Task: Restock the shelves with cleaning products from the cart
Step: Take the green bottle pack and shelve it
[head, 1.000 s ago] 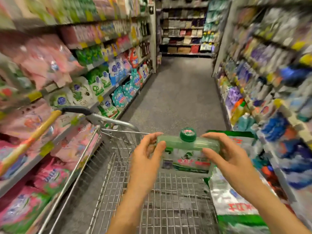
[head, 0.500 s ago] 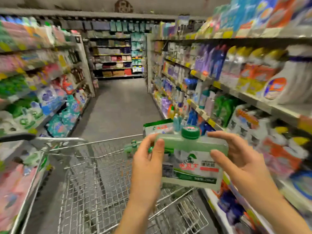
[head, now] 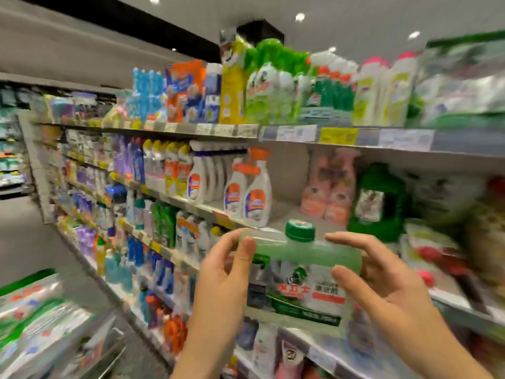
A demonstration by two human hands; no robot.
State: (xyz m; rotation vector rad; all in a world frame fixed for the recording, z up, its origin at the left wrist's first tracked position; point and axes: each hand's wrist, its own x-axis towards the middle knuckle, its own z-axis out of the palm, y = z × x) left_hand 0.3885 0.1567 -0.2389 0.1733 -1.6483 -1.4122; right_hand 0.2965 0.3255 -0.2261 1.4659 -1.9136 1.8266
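Observation:
I hold a pale green cleaner bottle with a dark green cap and a white-and-green label, upright, between both hands. My left hand grips its left shoulder, thumb in front. My right hand grips its right side, thumb on the label. The bottle is raised in front of the middle shelf, level with a bare gap between white spray bottles and pink bottles. The cart shows only as a blurred edge at the lower left.
The top shelf carries green, yellow and orange cleaner bottles. A dark green jug stands right of the gap. Lower shelves hold several blue and purple bottles. Green-and-white packs lie in the cart. The aisle floor stretches away at left.
My view has swung right and up from the aisle to the shelving. Both hands have lifted the bottle from above the cart up to the middle shelf.

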